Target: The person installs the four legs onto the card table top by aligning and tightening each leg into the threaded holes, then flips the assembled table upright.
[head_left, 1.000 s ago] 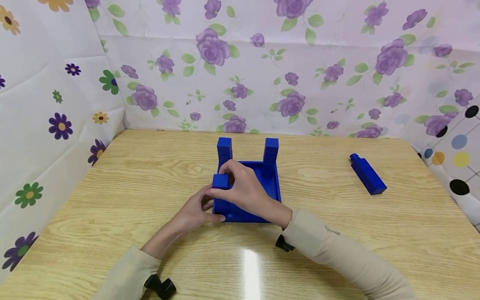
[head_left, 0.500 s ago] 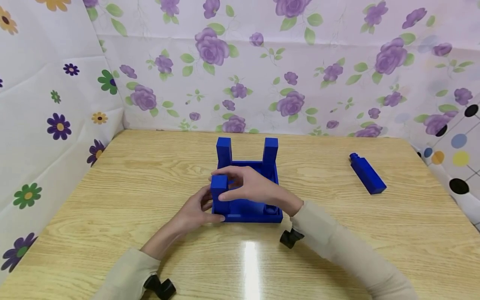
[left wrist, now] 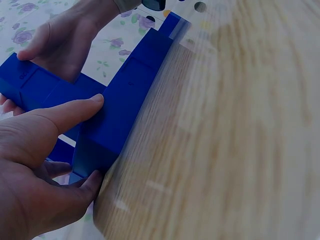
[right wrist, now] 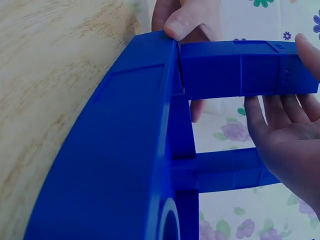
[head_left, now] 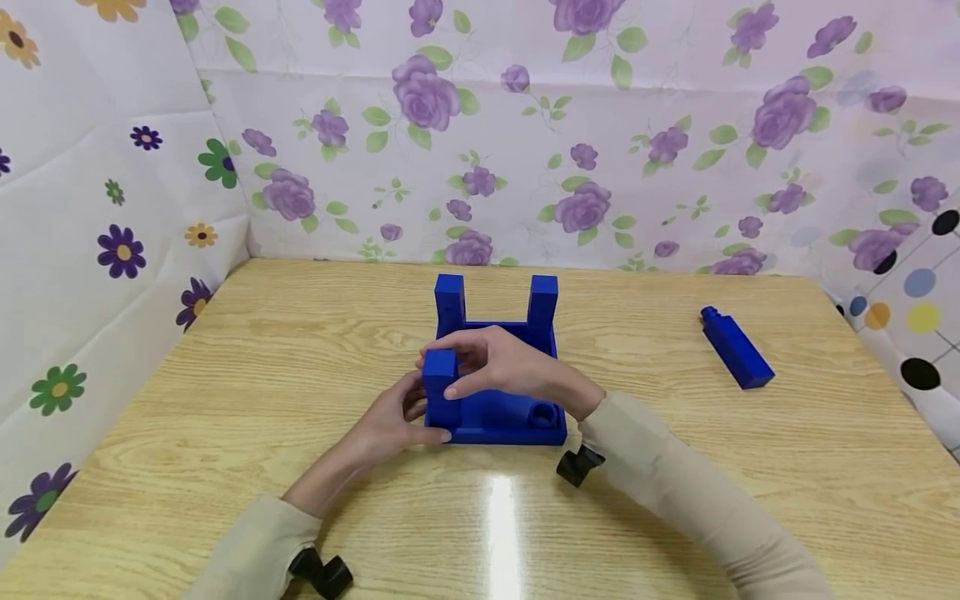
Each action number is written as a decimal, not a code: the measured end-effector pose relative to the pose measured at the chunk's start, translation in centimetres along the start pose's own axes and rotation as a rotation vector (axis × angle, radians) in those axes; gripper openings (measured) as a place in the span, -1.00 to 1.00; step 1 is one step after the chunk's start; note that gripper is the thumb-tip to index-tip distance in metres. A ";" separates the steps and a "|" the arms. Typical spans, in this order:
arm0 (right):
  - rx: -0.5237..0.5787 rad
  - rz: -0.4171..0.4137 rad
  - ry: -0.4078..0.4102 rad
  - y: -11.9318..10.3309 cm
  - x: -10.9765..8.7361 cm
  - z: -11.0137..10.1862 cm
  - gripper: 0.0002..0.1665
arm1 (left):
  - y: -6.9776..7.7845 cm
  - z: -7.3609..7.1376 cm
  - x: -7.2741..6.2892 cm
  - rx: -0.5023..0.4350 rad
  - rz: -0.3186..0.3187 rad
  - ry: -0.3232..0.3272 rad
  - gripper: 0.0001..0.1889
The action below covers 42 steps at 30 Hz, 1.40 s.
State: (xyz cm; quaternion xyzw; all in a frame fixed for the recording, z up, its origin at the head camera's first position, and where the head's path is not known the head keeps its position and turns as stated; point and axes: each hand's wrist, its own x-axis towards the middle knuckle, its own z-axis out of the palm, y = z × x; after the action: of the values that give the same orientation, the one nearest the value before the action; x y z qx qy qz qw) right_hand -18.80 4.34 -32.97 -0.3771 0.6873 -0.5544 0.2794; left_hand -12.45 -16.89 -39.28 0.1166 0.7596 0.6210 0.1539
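A blue square tabletop [head_left: 487, 436] lies underside up, its raised rim facing upward. At its near left corner a blue leg [head_left: 441, 387] stands upright; in the right wrist view a thin dark seam runs between leg and rim. My left hand [head_left: 390, 425] grips that corner, thumb on the near rim. My right hand [head_left: 506, 367] pinches the leg near its top, thumb on one side and fingers on the other. Upright at the far corners are two more legs, the far left leg [head_left: 450, 300] and the far right leg [head_left: 543, 300]. A round socket [head_left: 543, 415] shows at the near right corner.
A loose blue leg [head_left: 737, 350] with a threaded end lies on the wooden table [head_left: 630, 350] to the right. Flowered cloth [head_left: 517, 167] hangs along the back, and other patterned cloth [head_left: 97, 208] covers the left side.
My right hand has turned and its wrist has shifted right, bringing the near right socket into view. The near left leg shows more of its side. My left hand stays at the corner.
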 end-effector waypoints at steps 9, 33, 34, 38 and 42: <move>-0.154 -0.008 0.101 0.2 -0.2 0.6 -0.38 | 0.0 0.0 0.2 -0.004 0.012 0.003 -0.10; -0.529 -0.179 0.462 0.3 -0.2 4.2 -0.52 | 0.1 0.1 0.1 -0.035 -0.005 -0.006 -0.07; -0.529 -0.177 0.465 0.3 -0.2 4.3 -0.52 | 0.0 0.1 0.1 -0.037 -0.005 -0.007 -0.07; -0.538 -0.175 0.467 0.2 -0.2 4.4 -0.53 | 0.0 0.1 0.1 -0.039 -0.001 -0.014 -0.08; -0.567 -0.147 0.444 -0.1 -0.1 4.4 -0.48 | -0.1 0.1 0.0 -0.039 0.002 -0.020 -0.09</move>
State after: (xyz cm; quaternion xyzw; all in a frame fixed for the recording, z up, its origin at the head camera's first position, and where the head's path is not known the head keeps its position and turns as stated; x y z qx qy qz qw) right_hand -15.19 1.94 -33.93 -0.3584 0.8287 -0.4287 -0.0326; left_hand -12.47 -16.83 -39.38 0.1205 0.7456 0.6348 0.1628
